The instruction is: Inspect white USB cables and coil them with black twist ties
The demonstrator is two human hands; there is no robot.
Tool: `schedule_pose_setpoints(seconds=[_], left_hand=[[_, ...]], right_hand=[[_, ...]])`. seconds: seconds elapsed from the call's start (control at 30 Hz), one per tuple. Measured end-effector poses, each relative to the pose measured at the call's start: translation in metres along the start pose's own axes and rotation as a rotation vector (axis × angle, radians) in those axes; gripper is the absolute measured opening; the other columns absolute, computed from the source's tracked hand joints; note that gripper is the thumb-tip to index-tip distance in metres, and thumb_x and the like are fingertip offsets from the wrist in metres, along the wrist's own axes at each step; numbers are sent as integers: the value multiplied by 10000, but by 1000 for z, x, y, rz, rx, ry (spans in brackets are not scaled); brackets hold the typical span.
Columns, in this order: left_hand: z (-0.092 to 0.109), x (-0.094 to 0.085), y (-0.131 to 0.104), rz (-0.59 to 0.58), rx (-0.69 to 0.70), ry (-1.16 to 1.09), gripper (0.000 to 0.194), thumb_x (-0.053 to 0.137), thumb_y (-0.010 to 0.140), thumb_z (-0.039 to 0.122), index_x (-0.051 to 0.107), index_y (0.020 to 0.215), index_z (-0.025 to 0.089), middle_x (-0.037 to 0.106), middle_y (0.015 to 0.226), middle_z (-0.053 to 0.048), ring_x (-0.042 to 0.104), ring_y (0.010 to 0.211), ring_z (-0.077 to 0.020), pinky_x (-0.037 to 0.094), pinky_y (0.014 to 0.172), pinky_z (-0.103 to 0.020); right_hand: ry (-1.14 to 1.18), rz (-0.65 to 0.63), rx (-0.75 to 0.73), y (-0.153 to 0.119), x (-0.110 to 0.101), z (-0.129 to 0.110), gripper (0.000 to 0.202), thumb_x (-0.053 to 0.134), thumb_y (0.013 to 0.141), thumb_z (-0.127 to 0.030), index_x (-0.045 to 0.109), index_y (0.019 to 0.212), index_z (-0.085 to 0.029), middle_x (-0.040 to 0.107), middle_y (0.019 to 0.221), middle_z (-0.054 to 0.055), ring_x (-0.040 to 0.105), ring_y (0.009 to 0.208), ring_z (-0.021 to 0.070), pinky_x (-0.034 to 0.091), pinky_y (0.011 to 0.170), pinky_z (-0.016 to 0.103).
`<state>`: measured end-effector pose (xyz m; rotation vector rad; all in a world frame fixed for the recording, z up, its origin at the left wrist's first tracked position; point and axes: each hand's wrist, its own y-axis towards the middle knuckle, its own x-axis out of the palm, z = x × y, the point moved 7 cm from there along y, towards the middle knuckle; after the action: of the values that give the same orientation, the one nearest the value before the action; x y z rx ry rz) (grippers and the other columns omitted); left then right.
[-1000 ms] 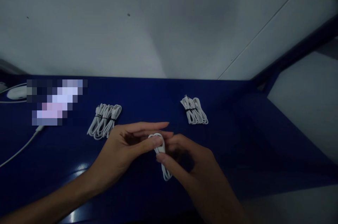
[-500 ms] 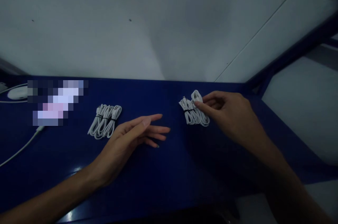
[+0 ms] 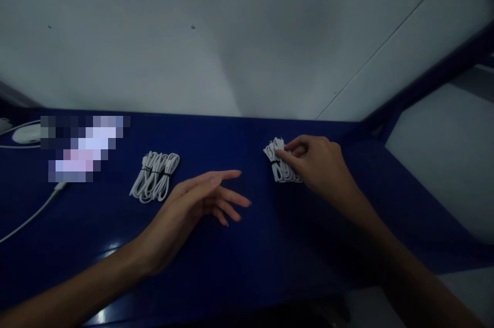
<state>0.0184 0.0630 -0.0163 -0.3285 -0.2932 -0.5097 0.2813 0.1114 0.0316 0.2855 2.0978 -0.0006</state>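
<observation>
On the right of the blue table, a group of coiled white cables [image 3: 276, 162] lies bound with black ties. My right hand [image 3: 314, 160] is closed at its right side, thumb and fingers around one white coil of the group; the fingers partly hide that coil. My left hand [image 3: 204, 196] hovers over the middle of the table, open with fingers spread and nothing in it. Just beyond its wrist, to the left, a row of three coiled white cables [image 3: 154, 176] with black ties lies side by side.
A pixelated bright object [image 3: 87, 150] with a white cord [image 3: 36, 220] lies at the left, beside a rounded white thing [image 3: 26, 135]. The blue table [image 3: 227, 266] meets a pale wall panel [image 3: 173, 70] at the back. A blue frame bar [image 3: 424, 73] slants at the right.
My right hand has moved slightly left, bringing its coil closer against the others on the right. The left hand has stayed almost in place, its fingers a little more spread.
</observation>
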Motion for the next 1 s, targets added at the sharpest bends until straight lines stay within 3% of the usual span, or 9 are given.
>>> schedule_pose_setpoints(seconds=[0.37, 0.63, 0.8, 1.0], left_hand=[[-1, 0, 0, 8, -49, -25, 462, 525, 1144, 465, 760, 1445, 205, 873, 1122, -135, 775, 900, -244, 585, 808, -343], [1, -3, -1, 18, -59, -37, 452, 540, 1139, 471, 780, 1426, 217, 871, 1101, -120, 764, 893, -237, 585, 815, -341], [0, -3, -1, 37, -67, -50, 450, 560, 1127, 467, 791, 1411, 205, 867, 1073, -123, 755, 879, -238, 583, 806, -344], [1, -1, 0, 39, -70, -63, 452, 561, 1122, 455, 791, 1412, 196, 865, 1060, -128, 751, 867, -238, 587, 808, -343]], right_hand=[[13, -26, 3, -1, 6, -2, 176, 756, 947, -344, 811, 1013, -190, 828, 834, 62, 799, 822, 285, 588, 762, 416], [-4, 78, -9, -2, -15, 2, 208, 766, 926, -391, 820, 984, -198, 821, 821, 73, 783, 753, 270, 588, 713, 415], [-20, -18, 23, 0, -7, 9, 240, 749, 939, -414, 807, 1029, -199, 833, 849, 68, 783, 755, 273, 578, 684, 420], [-34, -20, 14, -1, -2, 10, 244, 756, 942, -418, 802, 1039, -199, 826, 859, 56, 782, 795, 272, 580, 732, 428]])
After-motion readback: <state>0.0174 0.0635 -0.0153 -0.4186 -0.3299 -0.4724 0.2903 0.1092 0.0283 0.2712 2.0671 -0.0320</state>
